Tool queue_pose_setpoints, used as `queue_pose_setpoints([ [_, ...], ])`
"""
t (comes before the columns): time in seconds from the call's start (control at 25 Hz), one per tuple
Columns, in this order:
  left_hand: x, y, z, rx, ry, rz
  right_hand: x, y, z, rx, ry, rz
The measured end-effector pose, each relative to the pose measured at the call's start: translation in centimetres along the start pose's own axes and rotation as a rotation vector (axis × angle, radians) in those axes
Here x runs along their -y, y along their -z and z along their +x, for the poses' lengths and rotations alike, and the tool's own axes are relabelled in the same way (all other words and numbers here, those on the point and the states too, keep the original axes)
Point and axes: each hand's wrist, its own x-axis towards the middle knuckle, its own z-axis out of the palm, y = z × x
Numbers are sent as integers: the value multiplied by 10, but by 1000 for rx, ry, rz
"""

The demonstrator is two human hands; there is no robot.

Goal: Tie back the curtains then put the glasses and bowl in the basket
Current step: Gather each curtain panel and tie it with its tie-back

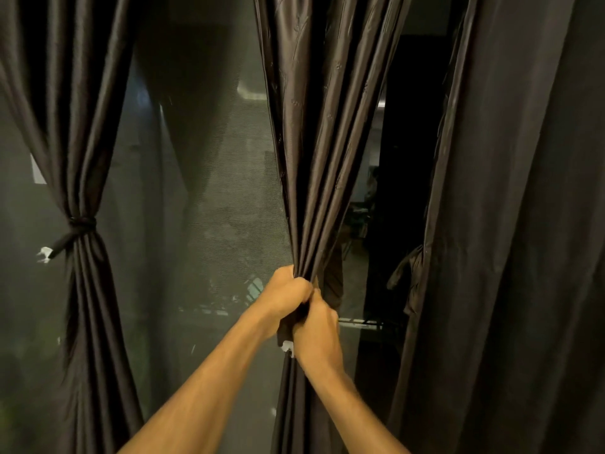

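A dark brown middle curtain [322, 132] hangs gathered into a narrow bunch. My left hand [288, 291] is closed around the bunch at its waist. My right hand [316, 329] is closed just below it on the same bunch, with a dark tie-back strip and its small white end [287, 347] showing between the hands. The left curtain [75, 126] is cinched at its waist by a dark tie-back [80, 224]. No glasses, bowl or basket are in view.
A third dark curtain [510, 224] hangs loose at the right, with a fold of cloth [407, 273] sticking out at its edge. Behind the curtains is a dark window with a mesh screen [203, 208] and dim reflections.
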Motion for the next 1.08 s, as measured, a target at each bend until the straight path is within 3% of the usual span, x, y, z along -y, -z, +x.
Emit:
queue_pose_setpoints([
  [0.12, 3, -7, 5, -17, 27, -17, 0, -4, -4, 34, 13, -40],
  [0.28, 17, -18, 23, -256, 6, 113, -10, -12, 1, 138, 21, -18],
  [0.4, 21, -20, 27, -313, 3, 189, -7, 0, -8, 163, 83, 13],
  [0.76, 4, -5, 15, -123, -45, 277, -8, 11, -5, 48, 75, -115],
  [1.08, -5, 6, 30, 171, 108, 225, -21, 22, 1, 21, -47, 199],
])
